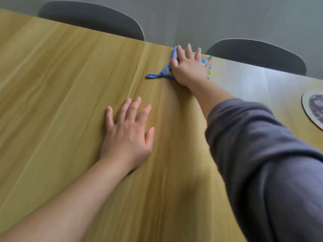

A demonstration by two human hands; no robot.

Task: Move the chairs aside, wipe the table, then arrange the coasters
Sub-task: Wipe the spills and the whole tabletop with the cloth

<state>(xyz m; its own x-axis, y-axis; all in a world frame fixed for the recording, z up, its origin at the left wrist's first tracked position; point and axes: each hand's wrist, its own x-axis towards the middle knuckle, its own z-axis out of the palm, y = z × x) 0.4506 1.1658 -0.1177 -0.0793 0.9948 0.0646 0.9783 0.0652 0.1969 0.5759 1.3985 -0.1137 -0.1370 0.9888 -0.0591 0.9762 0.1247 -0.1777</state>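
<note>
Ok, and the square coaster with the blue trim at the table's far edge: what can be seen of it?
The square coaster looks like pale fabric with blue, yellow and green dots and a blue edging ending in a knotted loop that trails left. It lies flat on the wooden table at its far edge. The right hand presses flat on it, hiding most of it.

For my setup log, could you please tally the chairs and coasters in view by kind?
Chairs: 2 (left chair, right chair)
Coasters: 2 (square coaster under the right hand, round coaster at the frame's right edge)
Total: 4
</note>
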